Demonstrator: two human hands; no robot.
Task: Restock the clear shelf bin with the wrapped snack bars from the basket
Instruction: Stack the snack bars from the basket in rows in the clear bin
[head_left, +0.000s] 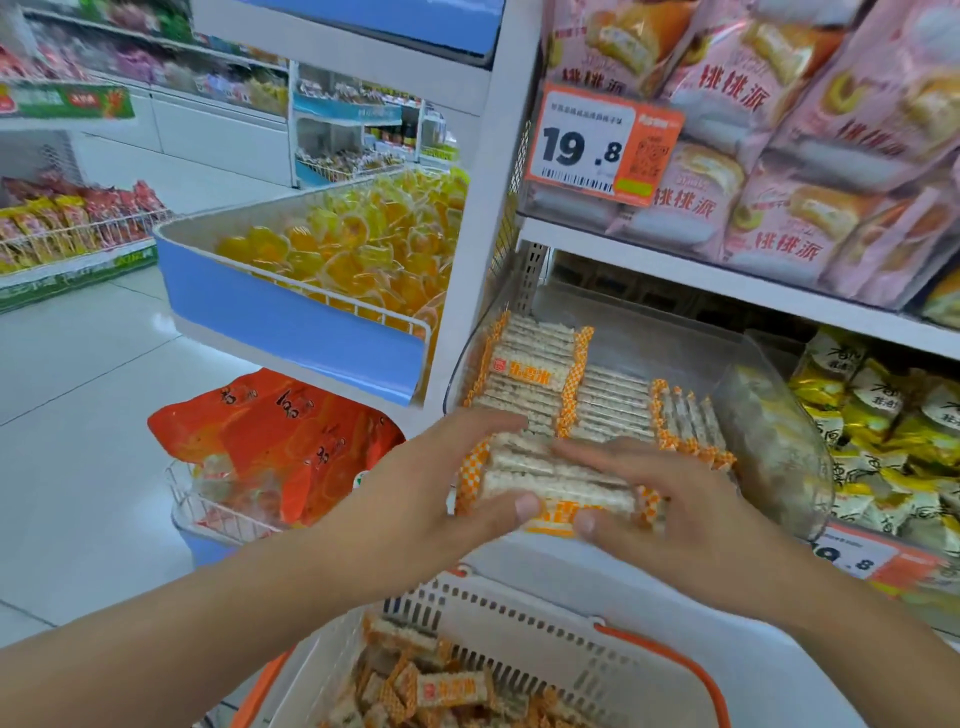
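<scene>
Shop aisle: white shelf (675, 270), pale tile floor (78, 364), basket (519, 623) below.

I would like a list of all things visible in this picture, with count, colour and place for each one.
held snack bars: one stack, white with orange ends, at bin front
clear shelf bin: one, transparent, middle shelf, partly filled
basket: one, white with orange handle, below hands, bars inside
pink bags: many, top right shelf
price tag: one, orange, reads 19.8
yellow snacks: many, blue tray, left
left hand: one, grips stack
right hand: one, grips stack
</scene>
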